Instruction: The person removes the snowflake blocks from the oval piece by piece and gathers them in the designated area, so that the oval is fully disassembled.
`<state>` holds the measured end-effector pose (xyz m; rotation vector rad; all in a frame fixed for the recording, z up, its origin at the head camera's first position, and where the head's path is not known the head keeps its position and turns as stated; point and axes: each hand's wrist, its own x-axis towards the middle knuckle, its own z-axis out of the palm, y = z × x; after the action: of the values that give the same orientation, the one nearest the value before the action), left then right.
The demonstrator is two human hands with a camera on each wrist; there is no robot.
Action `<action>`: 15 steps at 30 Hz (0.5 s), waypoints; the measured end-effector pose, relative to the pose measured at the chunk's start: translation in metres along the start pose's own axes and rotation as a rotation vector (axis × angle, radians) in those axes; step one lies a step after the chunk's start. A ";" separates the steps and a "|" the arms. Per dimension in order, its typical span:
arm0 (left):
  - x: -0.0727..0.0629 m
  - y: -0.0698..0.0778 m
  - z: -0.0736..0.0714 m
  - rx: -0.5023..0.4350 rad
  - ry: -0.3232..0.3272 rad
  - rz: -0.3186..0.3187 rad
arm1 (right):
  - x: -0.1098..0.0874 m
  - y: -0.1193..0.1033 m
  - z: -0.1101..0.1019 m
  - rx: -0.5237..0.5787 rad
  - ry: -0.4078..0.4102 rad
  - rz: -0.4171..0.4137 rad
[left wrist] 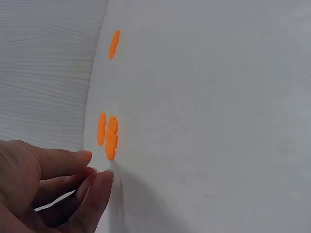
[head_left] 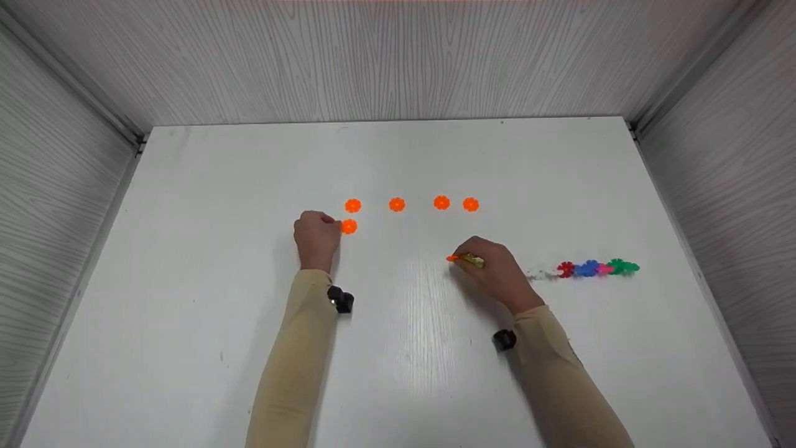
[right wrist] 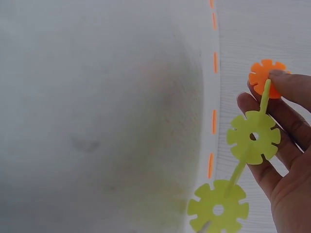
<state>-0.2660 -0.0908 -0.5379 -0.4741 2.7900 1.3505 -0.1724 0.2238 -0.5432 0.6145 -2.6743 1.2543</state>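
Beside an orange notched plastic disc [head_left: 349, 226] lying on the table, my left hand [head_left: 318, 239] has its fingertips at the disc's edge. In the left wrist view its thumb and fingers are loosely bent, with nothing between them, close to that disc [left wrist: 112, 138]. My right hand [head_left: 494, 274] pinches an orange disc [right wrist: 260, 75] between thumb and fingers. Slotted onto it is a chain of yellow-green notched discs [right wrist: 253, 124], which hangs along the palm side in the right wrist view. Some yellow-green discs are edge-on there.
Across the table beyond my hands runs a row of orange discs [head_left: 397, 204], lying flat and spaced apart. To the right of my right hand lies a joined chain of clear, red, blue, pink and green discs [head_left: 586, 268]. Wood-grain panels [head_left: 385, 62] wall the table's back and sides.
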 end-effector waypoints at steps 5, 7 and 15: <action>-0.025 0.013 0.009 -0.022 -0.058 0.173 | 0.000 -0.001 0.001 -0.006 -0.015 -0.018; -0.037 0.017 0.014 -0.051 -0.125 0.250 | 0.000 -0.001 0.001 -0.002 -0.025 -0.023; -0.080 0.024 0.042 -0.186 -0.455 0.454 | 0.001 -0.002 0.002 -0.012 -0.011 -0.053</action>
<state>-0.2014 -0.0234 -0.5353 0.4494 2.4775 1.5518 -0.1722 0.2210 -0.5434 0.6872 -2.6537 1.2246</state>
